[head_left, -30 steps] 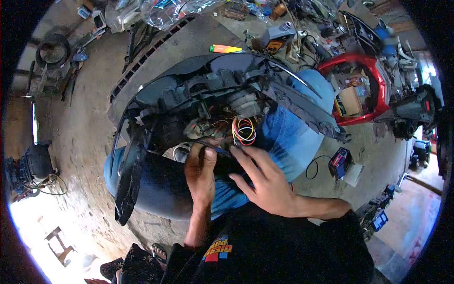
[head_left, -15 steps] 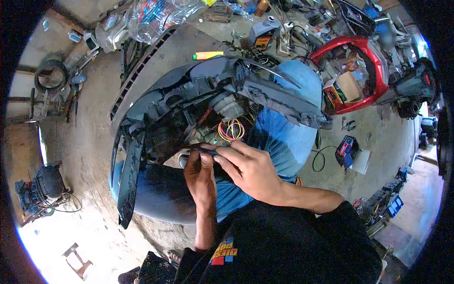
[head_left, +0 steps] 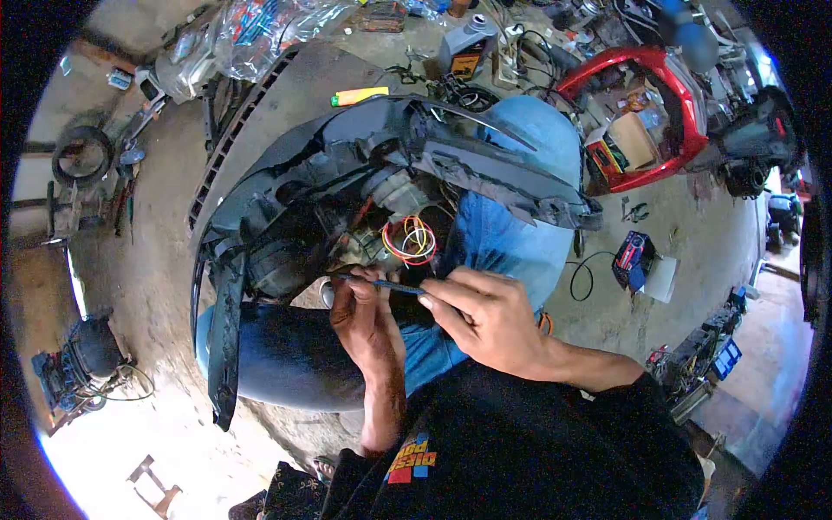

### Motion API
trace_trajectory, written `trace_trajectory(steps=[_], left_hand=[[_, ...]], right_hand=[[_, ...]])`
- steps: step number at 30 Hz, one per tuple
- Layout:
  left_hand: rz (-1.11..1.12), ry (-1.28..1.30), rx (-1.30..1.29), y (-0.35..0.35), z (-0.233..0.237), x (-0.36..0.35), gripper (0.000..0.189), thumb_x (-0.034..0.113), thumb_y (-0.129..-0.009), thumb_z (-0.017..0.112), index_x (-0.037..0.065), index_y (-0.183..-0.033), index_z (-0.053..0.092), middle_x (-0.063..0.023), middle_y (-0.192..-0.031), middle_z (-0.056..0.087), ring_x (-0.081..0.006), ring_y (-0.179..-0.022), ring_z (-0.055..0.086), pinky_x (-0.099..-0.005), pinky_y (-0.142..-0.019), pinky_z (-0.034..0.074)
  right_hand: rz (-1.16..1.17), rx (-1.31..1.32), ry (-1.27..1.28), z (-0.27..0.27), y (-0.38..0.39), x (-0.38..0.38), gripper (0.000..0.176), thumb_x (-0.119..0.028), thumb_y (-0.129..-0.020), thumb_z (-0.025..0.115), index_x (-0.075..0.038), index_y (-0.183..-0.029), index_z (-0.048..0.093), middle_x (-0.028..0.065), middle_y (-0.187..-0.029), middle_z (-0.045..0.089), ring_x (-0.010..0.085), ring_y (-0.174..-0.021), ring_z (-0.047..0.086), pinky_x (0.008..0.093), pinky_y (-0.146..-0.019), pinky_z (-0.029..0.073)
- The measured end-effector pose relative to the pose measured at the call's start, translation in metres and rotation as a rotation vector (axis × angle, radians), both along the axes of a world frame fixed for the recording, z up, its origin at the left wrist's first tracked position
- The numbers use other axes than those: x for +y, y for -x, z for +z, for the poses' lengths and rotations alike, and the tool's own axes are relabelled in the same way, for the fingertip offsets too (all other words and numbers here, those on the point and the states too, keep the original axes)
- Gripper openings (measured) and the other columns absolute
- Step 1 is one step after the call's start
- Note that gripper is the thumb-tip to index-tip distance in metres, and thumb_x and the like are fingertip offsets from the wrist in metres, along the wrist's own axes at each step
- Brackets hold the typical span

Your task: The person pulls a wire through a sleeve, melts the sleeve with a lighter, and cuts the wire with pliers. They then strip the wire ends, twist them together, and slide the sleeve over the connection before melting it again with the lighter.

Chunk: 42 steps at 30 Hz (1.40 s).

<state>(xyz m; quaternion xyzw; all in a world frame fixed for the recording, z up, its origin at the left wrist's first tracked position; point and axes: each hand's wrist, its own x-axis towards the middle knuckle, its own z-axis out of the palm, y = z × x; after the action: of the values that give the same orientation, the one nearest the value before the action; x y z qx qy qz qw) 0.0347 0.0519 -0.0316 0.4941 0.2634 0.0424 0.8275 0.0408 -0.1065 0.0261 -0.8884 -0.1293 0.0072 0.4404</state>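
Note:
A thin dark strip (head_left: 400, 287), perhaps tape or sleeved wire, runs between my two hands. My left hand (head_left: 368, 325) pinches it with closed fingers, and one end pokes out to the left. On the other side my right hand (head_left: 485, 316) grips it between thumb and fingers. Just beyond the hands lies a loose coil of red, yellow and white wires (head_left: 410, 241). A large dark plastic vehicle fairing (head_left: 511, 178) rests across my lap, its inner side showing. Inside it sits a round grey housing (head_left: 394, 186).
Beyond the fairing are a lighter-coloured box (head_left: 360, 95), a grey oil bottle (head_left: 468, 48) and a red plastic frame (head_left: 667, 69) with a carton inside. To the right, a small red and dark box (head_left: 634, 260) lies on the floor. A tyre (head_left: 82, 156) is at the left.
My hands have moved apart, the right one going rightward, so more of the dark strip shows between them. The view has shifted slightly.

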Motion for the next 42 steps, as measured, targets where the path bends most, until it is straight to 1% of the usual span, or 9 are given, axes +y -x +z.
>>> trace_trajectory(steps=[7, 8, 12, 14, 18, 28, 35, 38, 42], left_hand=[[0.056, 0.075, -0.041, 0.000, -0.010, -0.002, 0.030, 0.034, -0.103, 0.067, 0.004, -0.105, 0.061, -0.0027, -0.102, 0.061, -0.0142, -0.096, 0.057, -0.0281, -0.087, 0.044], [-0.044, -0.070, -0.014, 0.004, -0.009, 0.004, 0.040, 0.037, -0.110, 0.051, -0.001, -0.111, 0.061, -0.0080, -0.110, 0.065, -0.0181, -0.098, 0.060, -0.0309, -0.086, 0.050], [-0.031, -0.224, -0.080, 0.003, -0.016, 0.002, 0.041, 0.027, -0.113, 0.044, -0.011, -0.114, 0.061, -0.0145, -0.116, 0.062, -0.0245, -0.101, 0.063, -0.0349, -0.088, 0.053], [-0.008, -0.237, -0.008, 0.004, -0.012, 0.001, 0.041, 0.029, -0.113, 0.046, -0.009, -0.118, 0.061, -0.0157, -0.118, 0.062, -0.0248, -0.102, 0.063, -0.0342, -0.089, 0.053], [0.060, 0.046, -0.078, -0.004, 0.000, -0.009, 0.040, 0.040, -0.104, 0.064, 0.002, -0.117, 0.061, -0.0060, -0.112, 0.063, -0.0176, -0.103, 0.058, -0.0331, -0.089, 0.047], [0.023, -0.121, -0.007, 0.010, -0.020, 0.003, 0.044, 0.044, -0.103, 0.063, 0.004, -0.119, 0.060, -0.0086, -0.119, 0.064, -0.0198, -0.108, 0.060, -0.0371, -0.092, 0.049], [-0.073, 0.104, -0.093, 0.005, -0.007, 0.004, 0.039, 0.041, -0.104, 0.062, 0.006, -0.120, 0.060, -0.0057, -0.120, 0.065, -0.0209, -0.109, 0.062, -0.0412, -0.095, 0.052], [-0.084, 0.093, -0.069, 0.006, -0.003, 0.005, 0.036, 0.041, -0.104, 0.062, 0.008, -0.118, 0.060, -0.0041, -0.119, 0.065, -0.0199, -0.107, 0.062, -0.0396, -0.091, 0.054], [-0.065, 0.109, -0.073, 0.005, -0.003, 0.001, 0.033, 0.040, -0.103, 0.063, 0.009, -0.114, 0.060, -0.0031, -0.117, 0.063, -0.0196, -0.106, 0.062, -0.0402, -0.092, 0.054]], right_hand=[[-0.050, -0.026, 0.056, 0.002, 0.022, -0.032, 0.014, -0.016, -0.090, 0.076, -0.005, -0.099, 0.075, 0.0084, -0.083, 0.069, 0.0279, -0.065, 0.064, 0.0395, -0.060, 0.051], [-0.058, -0.013, 0.053, 0.004, 0.024, -0.035, 0.014, -0.016, -0.090, 0.076, -0.005, -0.098, 0.076, 0.0083, -0.083, 0.070, 0.0276, -0.065, 0.064, 0.0394, -0.061, 0.050], [-0.063, 0.022, 0.062, 0.009, 0.031, -0.048, 0.014, -0.015, -0.089, 0.077, -0.005, -0.098, 0.076, 0.0080, -0.084, 0.071, 0.0263, -0.068, 0.064, 0.0387, -0.062, 0.048], [-0.075, 0.031, 0.060, 0.007, 0.035, -0.055, 0.014, -0.015, -0.089, 0.077, -0.005, -0.099, 0.077, 0.0076, -0.083, 0.071, 0.0260, -0.067, 0.063, 0.0386, -0.062, 0.048], [-0.135, 0.067, 0.052, 0.007, 0.045, -0.074, 0.013, -0.013, -0.087, 0.078, -0.006, -0.098, 0.078, 0.0061, -0.080, 0.069, 0.0246, -0.065, 0.060, 0.0374, -0.063, 0.047], [-0.128, 0.006, 0.058, 0.005, 0.060, -0.108, 0.015, -0.013, -0.085, 0.080, -0.005, -0.097, 0.078, 0.0071, -0.081, 0.065, 0.0248, -0.070, 0.063, 0.0377, -0.063, 0.050], [-0.078, 0.074, 0.076, 0.015, 0.033, -0.102, 0.036, -0.016, -0.084, 0.083, -0.008, -0.118, 0.075, 0.0078, -0.082, 0.065, 0.0196, -0.066, 0.060, 0.0339, -0.060, 0.048], [-0.052, 0.066, 0.149, 0.019, 0.027, -0.087, 0.037, -0.026, -0.087, 0.080, -0.012, -0.120, 0.072, 0.0089, -0.085, 0.066, 0.0256, -0.071, 0.066, 0.0382, -0.064, 0.054], [-0.003, 0.174, -0.018, 0.021, 0.022, -0.061, 0.028, -0.023, -0.089, 0.079, -0.009, -0.112, 0.075, 0.0095, -0.083, 0.066, 0.0269, -0.070, 0.067, 0.0379, -0.065, 0.054]])
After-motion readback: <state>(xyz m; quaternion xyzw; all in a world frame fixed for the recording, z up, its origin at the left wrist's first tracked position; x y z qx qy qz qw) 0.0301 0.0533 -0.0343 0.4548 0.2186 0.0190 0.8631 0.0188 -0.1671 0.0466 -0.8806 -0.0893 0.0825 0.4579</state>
